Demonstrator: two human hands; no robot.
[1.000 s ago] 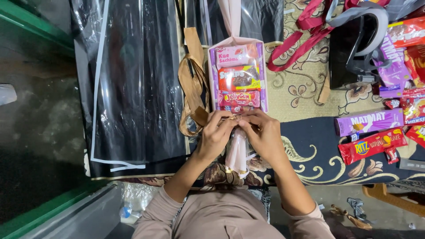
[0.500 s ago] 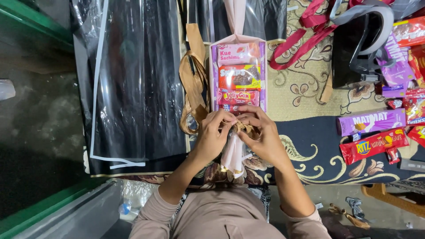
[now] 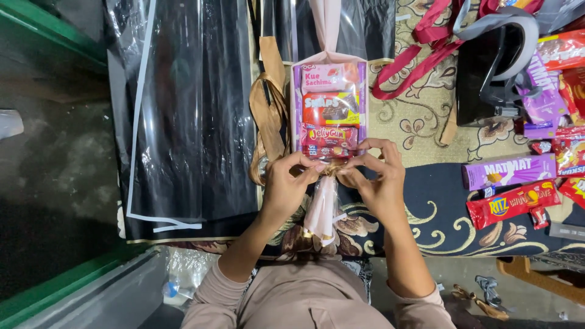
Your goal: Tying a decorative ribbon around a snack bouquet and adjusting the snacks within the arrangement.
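Observation:
A snack bouquet (image 3: 329, 103) lies lengthwise on the floor before me: several small pink and red snack packets stacked in clear and pink wrapping. A gold-brown ribbon (image 3: 333, 170) binds its narrow neck. My left hand (image 3: 286, 186) and my right hand (image 3: 379, 183) meet at that neck, fingers pinching the ribbon from both sides. The pink wrapping tail (image 3: 321, 210) runs down between my wrists. More of the same ribbon (image 3: 268, 116) lies looped just left of the bouquet.
Black and clear plastic sheets (image 3: 183, 109) are spread at left. Purple (image 3: 509, 170) and red (image 3: 515, 202) snack packs lie on the patterned carpet (image 3: 420, 122) at right. A black bag (image 3: 487, 67) with red straps sits at top right. Scissors (image 3: 487, 289) lie at bottom right.
My hands stay at the bouquet's neck; the fingers have shifted on the ribbon, and the right hand now sits slightly further to the right.

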